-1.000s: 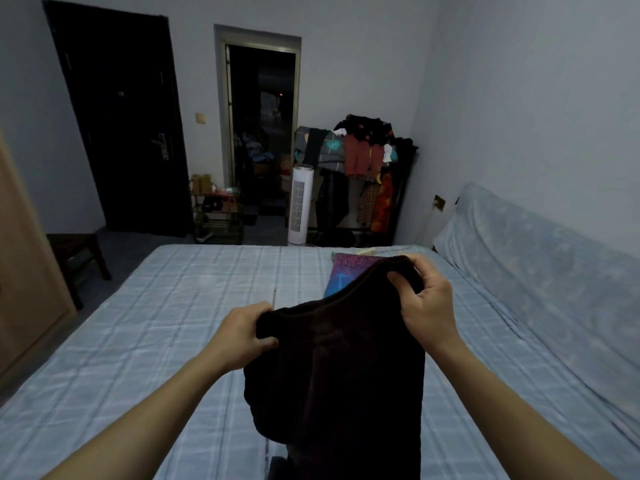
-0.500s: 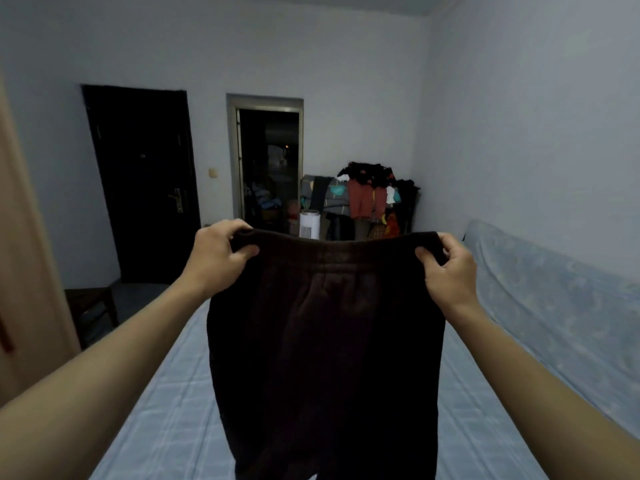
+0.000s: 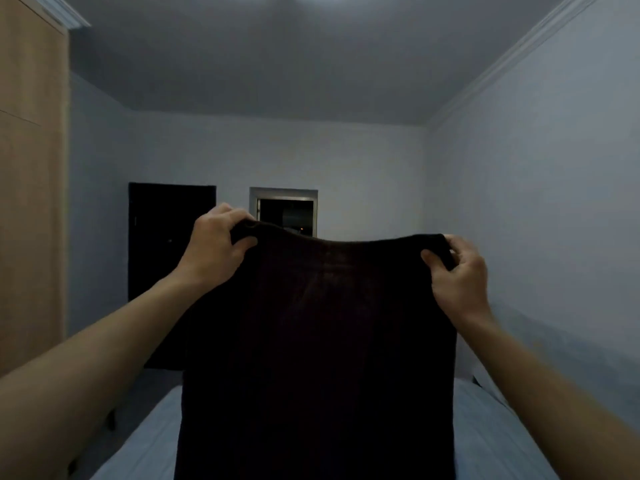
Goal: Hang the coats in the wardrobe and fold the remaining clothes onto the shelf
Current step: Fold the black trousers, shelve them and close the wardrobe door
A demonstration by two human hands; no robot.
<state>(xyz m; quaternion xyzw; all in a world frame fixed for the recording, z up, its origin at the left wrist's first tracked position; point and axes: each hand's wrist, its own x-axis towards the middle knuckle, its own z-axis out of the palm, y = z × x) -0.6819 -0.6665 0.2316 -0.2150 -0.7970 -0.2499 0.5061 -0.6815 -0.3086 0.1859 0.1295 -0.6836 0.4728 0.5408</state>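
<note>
Head view: the garment (image 3: 318, 341) hangs in mid-air in the middle of the room, stretched between both raised hands. There is open air on each side of it. To the left, a gap separates its edge from the wardrobe (image 3: 31, 202), whose flat front runs along the frame's left edge. To the right, a wider gap reaches the bare wall (image 3: 536, 202). Above its top hem, the space runs up to the ceiling (image 3: 277, 81), which is bordered by a pale moulding (image 3: 512, 53). The lower part of the garment hides much of the bed (image 3: 145, 441), and its bottom edge drops out of frame.

The garment is dark, soft and matt, with faint vertical creases. Its top hem sags slightly in the middle and its sides fall nearly straight. The wardrobe is light wood with a smooth finish. The bed has a pale blue cover. At the far end stand a dark door (image 3: 156, 237) and a pale-framed doorway (image 3: 287, 213), which shows partly above the hem.

The left hand (image 3: 214, 247) grips the top left corner, with the fingers curled over the hem and the thumb in front. The right hand (image 3: 457, 271) pinches the top right corner in the same way, thumb on the near face. Both arms reach forward and up, well apart, and the cloth hangs below the hands.
</note>
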